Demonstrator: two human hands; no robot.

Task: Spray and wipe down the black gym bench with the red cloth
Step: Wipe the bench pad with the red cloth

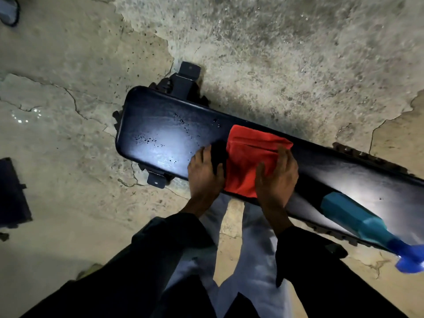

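The black gym bench (pixel 160 138) runs from the middle left to the lower right, its pad shiny with scattered droplets. A red cloth (pixel 246 161) lies folded flat on the pad near its middle. My left hand (pixel 205 173) rests at the cloth's left edge, fingers spread on the pad. On the cloth's right side my right hand (pixel 276 177) presses down with fingers apart. A teal spray bottle (pixel 353 216) with a blue trigger head lies on its side on the pad at the lower right, untouched.
The floor (pixel 275 53) is cracked, patchy concrete, with a wet spot (pixel 27 115) at the left. A dark flat object (pixel 12 193) lies at the left edge. Bench feet (pixel 188 72) stick out at the pad's far end. My legs stand close to the bench's near side.
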